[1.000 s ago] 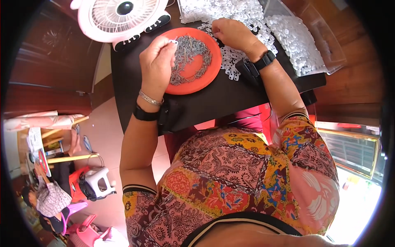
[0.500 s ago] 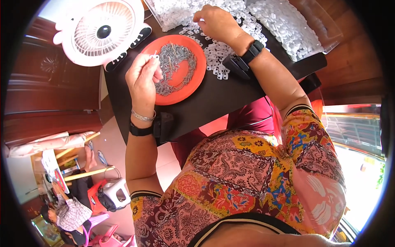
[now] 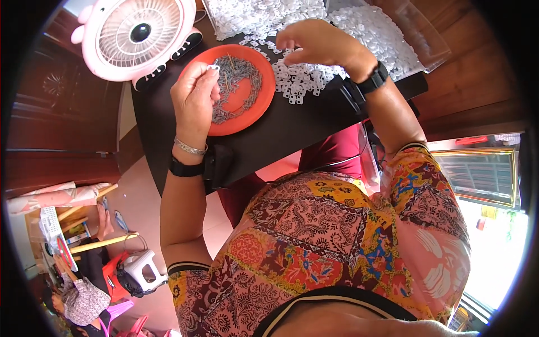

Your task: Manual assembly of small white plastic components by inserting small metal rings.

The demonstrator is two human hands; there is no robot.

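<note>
My left hand (image 3: 193,95) is closed in a pinch at the plate's left edge, and a small white plastic piece with holes (image 3: 213,67) pokes out at its fingertips. Beneath and beside it lies a round orange-red plate (image 3: 241,104) strewn with grey screw-like metal pins (image 3: 247,70). My right hand (image 3: 328,45) hovers over the loose heap of white plastic pieces (image 3: 297,81) to the right of the plate. Its thumb and fingers are apart, and I see nothing between them.
Two clear trays brimming with white pieces stand at the back, the left tray (image 3: 258,17) and the right tray (image 3: 376,36). A pink-and-white fan (image 3: 140,33) stands at the table's far left corner. Lower left, another person (image 3: 84,300) sits by a small table.
My right hand has drawn back to the right and slightly nearer, its thumb now spread from the fingers. My left hand keeps its pinch on the white piece; the whole view has shifted a little.
</note>
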